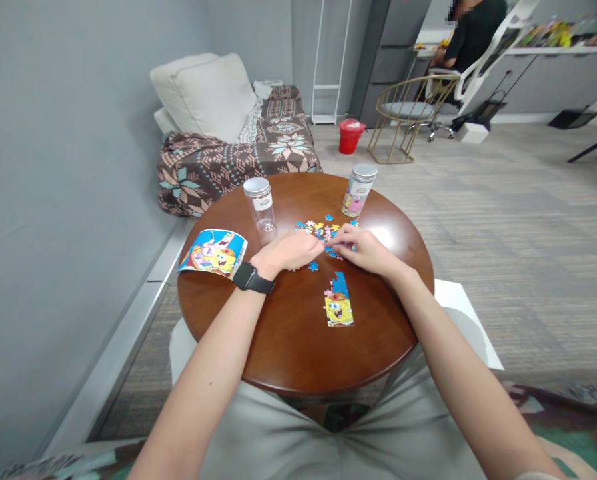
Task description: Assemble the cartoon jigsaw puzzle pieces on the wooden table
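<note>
Loose jigsaw puzzle pieces [329,218] lie in a pile near the middle of the round table. Over the pile's left side is my left hand [294,249], its fingers curled together and mostly hidden beneath it. My right hand [362,249] comes in from the right, thumb and fingers bent close together at the pieces. The fingertips of both hands nearly meet; whatever is between them is too small to make out. Closer to me lies a joined section of puzzle [338,308], showing a yellow cartoon face with blue above.
A curled picture sheet [213,252] lies at the table's left. Two lidded jars stand farther back: a clear jar [262,207] and a jar with a colourful picture [357,193]. Beyond the wooden table [288,347] are a covered sofa [238,157], a red bin [350,139] and a seated person.
</note>
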The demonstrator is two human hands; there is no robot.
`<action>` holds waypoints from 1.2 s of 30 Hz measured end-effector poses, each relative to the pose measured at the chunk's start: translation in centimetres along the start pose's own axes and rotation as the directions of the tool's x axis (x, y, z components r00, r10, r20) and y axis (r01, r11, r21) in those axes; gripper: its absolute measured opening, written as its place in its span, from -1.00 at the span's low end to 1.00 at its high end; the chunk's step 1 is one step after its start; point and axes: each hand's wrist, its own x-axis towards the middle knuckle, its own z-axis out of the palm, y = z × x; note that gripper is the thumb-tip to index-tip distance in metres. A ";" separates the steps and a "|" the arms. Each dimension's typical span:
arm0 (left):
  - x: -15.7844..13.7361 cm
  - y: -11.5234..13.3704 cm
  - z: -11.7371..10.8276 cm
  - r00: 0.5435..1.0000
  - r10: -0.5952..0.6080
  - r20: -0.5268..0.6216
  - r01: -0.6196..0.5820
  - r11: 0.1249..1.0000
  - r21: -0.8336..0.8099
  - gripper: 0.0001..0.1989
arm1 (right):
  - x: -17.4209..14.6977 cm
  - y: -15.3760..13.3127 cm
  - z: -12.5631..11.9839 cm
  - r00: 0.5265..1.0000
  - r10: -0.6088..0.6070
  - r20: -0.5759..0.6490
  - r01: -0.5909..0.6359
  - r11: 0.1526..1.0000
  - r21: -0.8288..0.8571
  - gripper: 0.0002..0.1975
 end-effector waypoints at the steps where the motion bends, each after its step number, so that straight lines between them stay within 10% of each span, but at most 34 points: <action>1: 0.0 0.0 0.1 1.000 0.004 -0.011 -0.003 1.000 0.029 -0.63 | 0.0 -0.1 0.0 1.000 0.014 0.001 -0.014 1.000 0.002 -0.83; 36: 0.0 0.3 -0.2 0.996 -0.094 0.002 0.094 0.995 -0.046 -0.67 | -0.2 -0.5 0.2 0.976 0.191 0.108 -0.217 0.914 0.342 -0.78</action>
